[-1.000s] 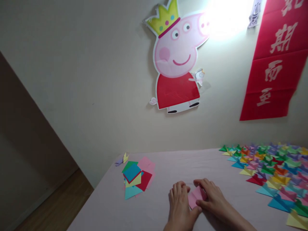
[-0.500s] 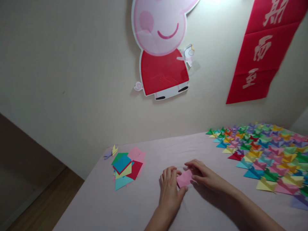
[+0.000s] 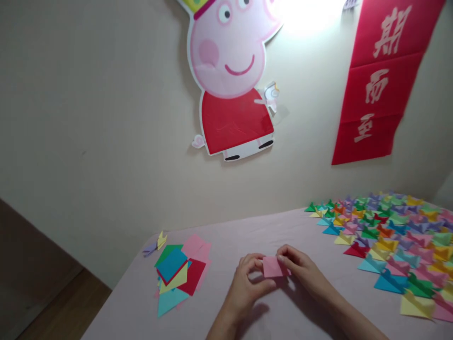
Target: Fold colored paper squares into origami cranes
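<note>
Head camera: I see a small pink paper (image 3: 272,267), apparently part-folded, between two bare hands at the front of a cloth-covered table (image 3: 226,241). The right hand (image 3: 300,268) pinches its right side between thumb and fingers. The left hand (image 3: 247,283) curls its fingers at the left edge, thumb spread apart; whether those fingertips touch, I can't tell. By my reading, much is done: rows of folded paper shapes (image 3: 386,244) fill the right side. Left over are the pink piece and flat, overlapping coloured sheets (image 3: 172,265) at left.
</note>
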### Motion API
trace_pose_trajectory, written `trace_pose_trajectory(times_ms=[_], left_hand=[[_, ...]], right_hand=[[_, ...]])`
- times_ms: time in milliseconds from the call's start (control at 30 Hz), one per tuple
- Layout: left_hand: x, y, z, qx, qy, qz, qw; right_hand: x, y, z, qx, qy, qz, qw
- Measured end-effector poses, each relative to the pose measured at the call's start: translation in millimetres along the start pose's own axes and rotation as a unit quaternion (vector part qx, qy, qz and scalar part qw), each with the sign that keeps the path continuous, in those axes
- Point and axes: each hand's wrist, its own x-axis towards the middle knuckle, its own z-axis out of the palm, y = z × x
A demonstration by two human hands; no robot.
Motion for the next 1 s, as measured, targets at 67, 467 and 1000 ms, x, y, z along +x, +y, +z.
trace_pose_trajectory(times_ms=[67, 467, 1000], left_hand=[[7.9, -5.8, 0.4, -0.098, 0.024, -0.01, 0.995], [14.5, -21.2, 3.9, -0.275, 0.044, -0.047, 0.959], [11.8, -28.2, 9.6, -0.168, 0.079, 0.018, 0.982]], right_hand=[[-0.7, 5.1, 4.0, 0.049, 0.017, 0.007, 0.999], [-5.2, 15.9, 7.7, 0.008, 0.004, -0.005, 1.0], [-4.3, 19.8, 9.1, -0.103, 0.065, -0.062, 0.991]])
